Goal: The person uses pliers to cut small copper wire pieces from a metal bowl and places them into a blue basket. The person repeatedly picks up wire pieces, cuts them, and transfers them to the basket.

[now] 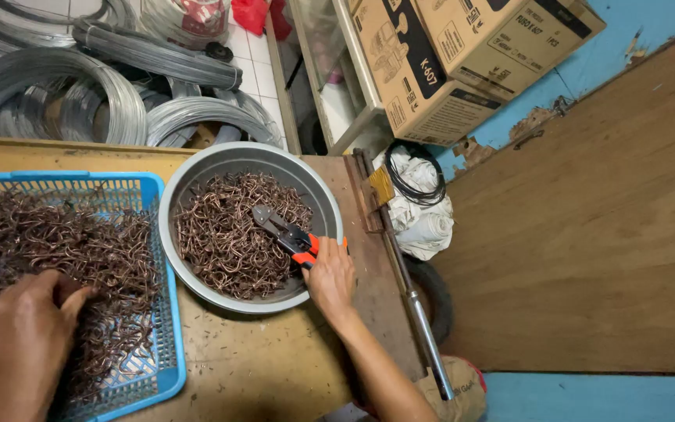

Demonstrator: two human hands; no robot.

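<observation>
- Workshop corner, seen from the head camera: a scuffed wooden worktop [259, 367] fills the lower left, with a blue wall and a brown wooden panel beyond its right edge.
- At the middle of the worktop stands a round grey metal basin [197, 176], and it serves as the landmark for everything else.
- Inside the basin lies a heap of bent copper-coloured wire hooks [224, 238], gathered there so they stay together rather than scatter.
- Over the basin's right rim, the right hand [330, 277] is closed around the orange-and-black handles of a pair of wire cutters [287, 234]; the cutter head points up-left and rests among the hooks, the jaws slightly parted.
- Touching the basin's left side is a blue plastic basket [162, 312], heaped with more of the same wire pieces [64, 242], seemingly a second store kept within easy reach.
- The left hand [29, 336] is sunk in that pile at the basket's near end, fingers curled down into the wire; whether it has actually pinched a piece I cannot tell.
- Behind the basin, on the tiled floor, lie coils of grey steel wire [56, 101].
- Up and right of the basin sit stacked cardboard boxes [462, 55].
- Right of the basin, below the worktop's edge, are bundled white rags [423, 211] with a loop of black cable on top, and a metal bar [423, 328] along the edge.
</observation>
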